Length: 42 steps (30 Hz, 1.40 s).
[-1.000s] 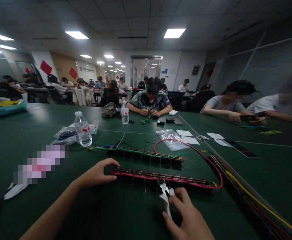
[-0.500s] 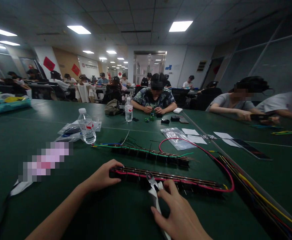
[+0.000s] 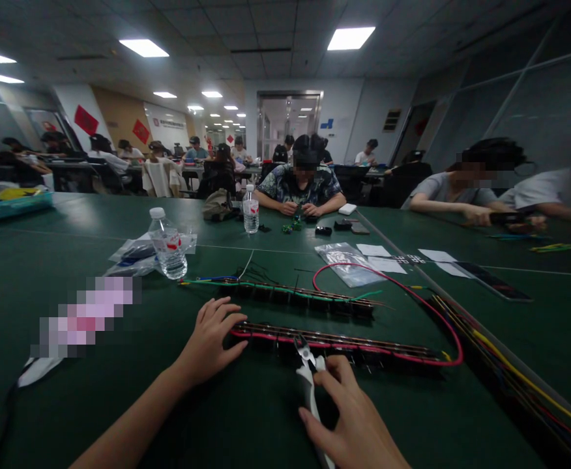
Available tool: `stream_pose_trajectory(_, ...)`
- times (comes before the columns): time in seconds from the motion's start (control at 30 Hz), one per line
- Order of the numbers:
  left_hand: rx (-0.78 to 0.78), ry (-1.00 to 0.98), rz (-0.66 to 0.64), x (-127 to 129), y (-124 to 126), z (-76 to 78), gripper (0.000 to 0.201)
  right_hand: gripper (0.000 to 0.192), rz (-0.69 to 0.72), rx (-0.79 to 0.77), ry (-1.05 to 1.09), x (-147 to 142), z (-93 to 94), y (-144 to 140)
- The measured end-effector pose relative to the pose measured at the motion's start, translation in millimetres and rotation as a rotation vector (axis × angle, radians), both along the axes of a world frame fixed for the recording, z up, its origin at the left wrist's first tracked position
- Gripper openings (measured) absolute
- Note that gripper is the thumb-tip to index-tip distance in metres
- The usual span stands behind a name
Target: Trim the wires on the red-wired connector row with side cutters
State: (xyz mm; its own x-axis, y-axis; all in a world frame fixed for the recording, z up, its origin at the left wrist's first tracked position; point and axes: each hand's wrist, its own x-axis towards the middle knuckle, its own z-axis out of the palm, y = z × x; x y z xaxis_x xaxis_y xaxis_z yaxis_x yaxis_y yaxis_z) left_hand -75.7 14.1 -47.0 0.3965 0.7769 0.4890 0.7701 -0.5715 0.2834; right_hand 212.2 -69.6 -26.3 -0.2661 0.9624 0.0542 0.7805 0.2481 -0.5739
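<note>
**Cutters at the red-wired strip**

The right hand (image 3: 351, 423) is closed around the pale, smooth handles of a pair of small cutters (image 3: 307, 371), whose short metal tips point away from the person and meet the near edge of a long, dark terminal strip (image 3: 334, 343). That strip lies flat on the green desk (image 3: 45, 254), low and narrow, with a row of blocky black segments and a glossy red wire (image 3: 403, 296) running along its top, then curving off the far right end in a wide loop. The left hand (image 3: 214, 339) lies open, palm down, fingers spread, with the fingertips touching the strip's left end.

Just beyond, and parallel, a second strip (image 3: 295, 295) of the same build carries thin green wire, with blue and white strands at its left end. To the right, a bundle of yellow, red and dark wires (image 3: 510, 378) runs along the desk's seam toward the near corner.

Farther back stand a ribbed clear plastic water bottle (image 3: 167, 244) with a white cap, beside crinkled clear bags (image 3: 136, 254), and another clear bag (image 3: 347, 264) next to flat white paper slips (image 3: 378, 257). A person in a patterned shirt (image 3: 300, 185) sits across the desk.
</note>
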Motion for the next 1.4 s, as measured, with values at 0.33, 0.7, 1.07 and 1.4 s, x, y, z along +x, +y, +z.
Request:
stream_pose_trajectory(0.33, -0.181, -1.09, -0.206, -0.3, -4.2, 24.6, 0.053, 0.029, 0.009, -0.026, 0.025, 0.1, 3.5, -0.6)
stream_pose_trajectory(0.7, -0.753, -1.415, -0.54, 8.4, -7.7, 26.7, 0.065, 0.028, 0.009, -0.001, 0.013, 0.0, 1.2, -0.2)
stream_pose_trajectory(1.07, -0.804, -1.362, -0.536, 9.9, -9.1, 23.0, 0.061, 0.028, 0.006, 0.01, 0.037, 0.2, 1.3, -0.6)
stream_pose_trajectory(1.4, -0.842, -1.318, -0.536, 8.7, -6.5, 13.4, 0.056, 0.028, 0.009, 0.002, 0.019, 0.5, 0.8, -0.5)
